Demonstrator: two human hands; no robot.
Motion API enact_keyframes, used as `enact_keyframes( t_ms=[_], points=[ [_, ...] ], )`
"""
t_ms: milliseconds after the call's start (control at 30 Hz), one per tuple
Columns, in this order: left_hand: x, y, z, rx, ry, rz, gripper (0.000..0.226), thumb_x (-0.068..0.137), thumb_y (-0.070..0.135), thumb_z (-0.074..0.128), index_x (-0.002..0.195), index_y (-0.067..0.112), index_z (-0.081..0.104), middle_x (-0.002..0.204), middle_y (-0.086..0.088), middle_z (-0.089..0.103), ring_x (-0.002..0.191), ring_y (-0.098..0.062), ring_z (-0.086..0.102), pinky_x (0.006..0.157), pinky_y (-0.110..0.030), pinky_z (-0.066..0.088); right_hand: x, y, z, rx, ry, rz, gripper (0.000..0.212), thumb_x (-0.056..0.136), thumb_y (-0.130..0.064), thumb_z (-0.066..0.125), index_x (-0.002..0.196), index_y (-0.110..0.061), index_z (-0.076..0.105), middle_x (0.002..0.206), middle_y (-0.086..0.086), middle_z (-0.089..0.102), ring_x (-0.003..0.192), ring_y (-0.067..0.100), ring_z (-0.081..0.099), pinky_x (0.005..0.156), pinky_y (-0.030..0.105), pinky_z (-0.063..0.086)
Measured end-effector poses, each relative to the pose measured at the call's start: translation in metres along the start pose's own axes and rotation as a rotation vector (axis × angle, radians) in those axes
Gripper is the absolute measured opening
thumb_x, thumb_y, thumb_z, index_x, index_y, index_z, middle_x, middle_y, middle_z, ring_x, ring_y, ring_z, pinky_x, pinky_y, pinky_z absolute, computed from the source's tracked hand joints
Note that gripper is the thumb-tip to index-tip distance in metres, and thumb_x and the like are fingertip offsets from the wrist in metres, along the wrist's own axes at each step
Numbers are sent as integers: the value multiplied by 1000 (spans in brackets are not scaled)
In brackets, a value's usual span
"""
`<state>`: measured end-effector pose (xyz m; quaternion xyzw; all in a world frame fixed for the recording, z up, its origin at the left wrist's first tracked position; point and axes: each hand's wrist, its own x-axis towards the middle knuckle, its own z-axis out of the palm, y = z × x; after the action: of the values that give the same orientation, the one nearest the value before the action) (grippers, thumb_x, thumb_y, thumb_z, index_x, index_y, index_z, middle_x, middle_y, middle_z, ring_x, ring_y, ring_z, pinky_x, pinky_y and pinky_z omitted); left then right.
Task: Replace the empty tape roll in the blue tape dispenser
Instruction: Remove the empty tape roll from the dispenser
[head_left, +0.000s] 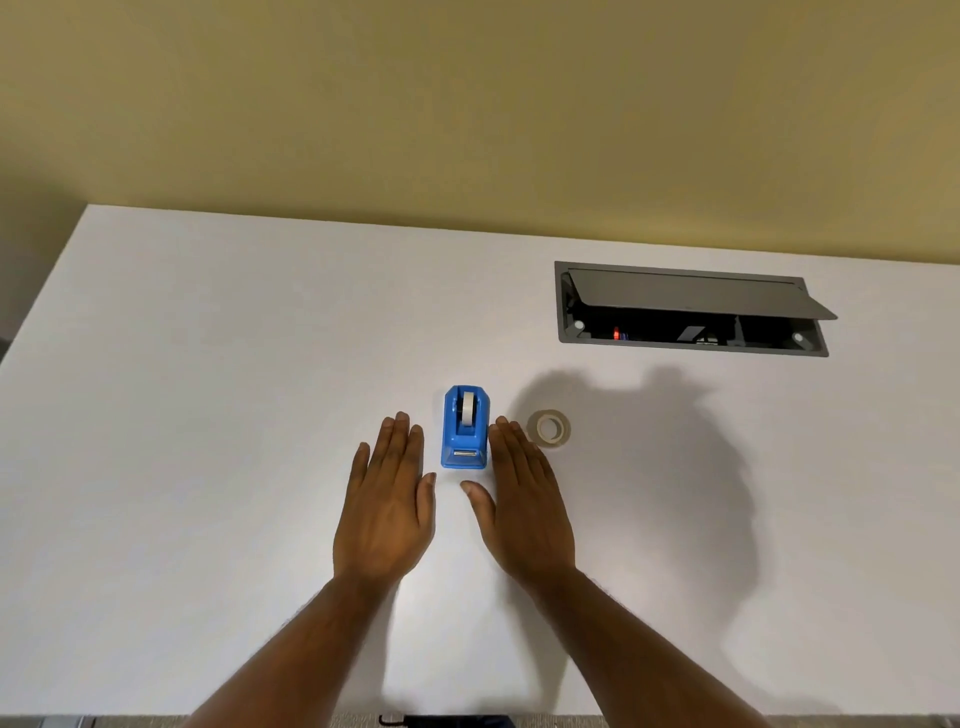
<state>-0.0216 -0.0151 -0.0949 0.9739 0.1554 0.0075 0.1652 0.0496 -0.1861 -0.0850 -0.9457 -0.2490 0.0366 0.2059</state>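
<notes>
Head view: both hands, left (384, 512) and right (527, 512), lie flat, fingers together, empty, flanking the blue dispenser (465, 428) mid-table (208, 415); its old roll (469, 408) remains seated, the new roll (548, 427) waits just right – work apparently not begun

A white table (208, 415) stands against a plain yellow-beige wall (467, 104). Near the far right corner of the table a grey cable box (691, 312) is sunk into the top, its lid (691, 293) half raised. Light falls from the left and makes soft shadows toward the right edge.
</notes>
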Motion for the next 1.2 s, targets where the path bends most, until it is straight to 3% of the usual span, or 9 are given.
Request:
enact_keyframes(
  t_ms=[133, 233, 367, 567, 667, 767, 933, 1067, 1200],
  points=[
    [0, -2, 2, -4, 0, -1, 58, 105, 40, 23, 159, 19, 22, 169, 0, 17, 157, -13, 7, 126, -43, 17, 6, -12, 0, 52, 77, 66, 77, 93, -66, 48, 149, -13, 42, 153, 4, 48, 144, 20, 42, 118, 37, 35],
    [0, -4, 4, 3, -8, 3, 59, 105, 42, 24, 160, 21, 19, 169, 2, 15, 157, -13, 5, 126, -43, 16, 10, -27, 4, 52, 125, 156, 81, 85, -69, 58, 144, -15, 44, 147, 2, 52, 141, 18, 44, 116, 35, 37],
    [0, -4, 5, -18, -5, -2, 58, 106, 42, 24, 160, 23, 19, 169, 3, 15, 157, -12, 6, 126, -43, 16, 12, -37, 8, 31, 135, 241, 78, 87, -71, 53, 143, -17, 45, 147, 1, 52, 141, 18, 42, 117, 31, 32],
    [7, 5, -11, -201, 97, -51, 48, 99, 24, 41, 145, 15, 52, 157, -4, 45, 147, -21, 39, 119, -45, 33, 11, -37, 12, 5, 156, 263, 73, 89, -72, 48, 140, -19, 48, 146, 0, 53, 139, 17, 45, 115, 31, 36],
    [20, 11, -23, -467, 121, -151, 38, 100, 20, 54, 137, 18, 60, 146, 0, 56, 136, -17, 50, 112, -21, 36, 12, -38, 12, -1, 164, 264, 72, 90, -71, 47, 139, -18, 48, 145, 1, 54, 139, 18, 45, 116, 32, 36],
    [36, 22, -34, -636, 54, -183, 41, 99, 32, 56, 141, 30, 54, 142, 13, 54, 126, 0, 46, 96, -1, 27, 11, -38, 11, -4, 162, 255, 72, 91, -69, 41, 140, -16, 47, 147, 2, 52, 140, 19, 44, 116, 35, 37],
    [64, 32, -51, -588, -6, 42, 45, 96, 44, 56, 139, 33, 54, 132, 23, 52, 119, 4, 46, 99, -9, 31, 11, -40, 9, -35, 128, 267, 75, 90, -64, 43, 144, -13, 46, 148, 4, 51, 142, 20, 42, 119, 34, 31],
    [78, 29, -56, -415, -58, 188, 40, 93, 31, 66, 133, 26, 61, 127, 5, 66, 117, -13, 55, 97, -25, 42, 12, -41, 9, -35, 107, 286, 75, 89, -65, 46, 144, -14, 45, 150, 3, 49, 142, 19, 42, 119, 34, 32],
    [85, 30, -60, -347, -99, 200, 41, 90, 25, 73, 130, 19, 64, 124, -3, 69, 113, -23, 61, 92, -26, 41, 12, -43, 9, -23, 113, 297, 77, 89, -70, 43, 144, -16, 44, 149, 2, 50, 141, 19, 43, 117, 34, 35]
  ],
)
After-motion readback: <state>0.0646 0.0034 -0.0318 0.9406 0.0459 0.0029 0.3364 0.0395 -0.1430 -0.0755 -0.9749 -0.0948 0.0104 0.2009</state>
